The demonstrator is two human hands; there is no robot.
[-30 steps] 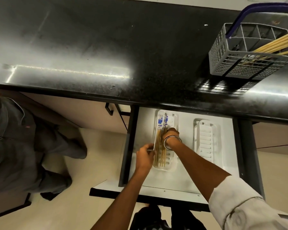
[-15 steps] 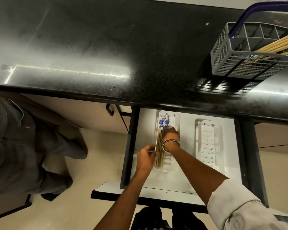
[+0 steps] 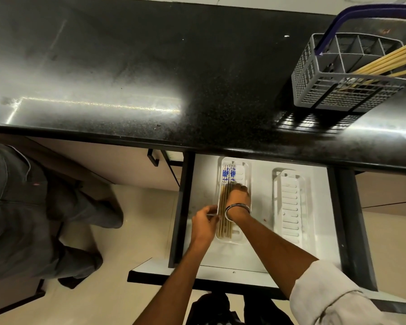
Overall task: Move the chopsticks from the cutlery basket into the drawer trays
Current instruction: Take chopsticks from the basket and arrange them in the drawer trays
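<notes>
In the open drawer (image 3: 202,174), the left white tray (image 3: 247,168) holds a bundle of chopsticks (image 3: 229,174) with blue-and-white patterned tops, lying lengthwise. My right hand (image 3: 238,195), a metal bangle on its wrist, rests over the middle of the bundle with its fingers curled down on it. My left hand (image 3: 204,222) pinches the tray's left rim. A second white tray (image 3: 290,207) to the right holds nothing. The grey cutlery basket (image 3: 333,95) stands on the counter at the upper right, with several plain wooden chopsticks (image 3: 389,59) leaning out to the right.
The black countertop (image 3: 150,78) overhangs the back of the drawer. The basket has a blue handle (image 3: 352,16) arching over it. Another person in dark trousers (image 3: 21,207) stands on the floor to the left. A cabinet handle (image 3: 154,158) sits left of the drawer.
The chopsticks in the left tray now lie closer together and straighter under my right hand. My left hand has stayed on the tray's rim.
</notes>
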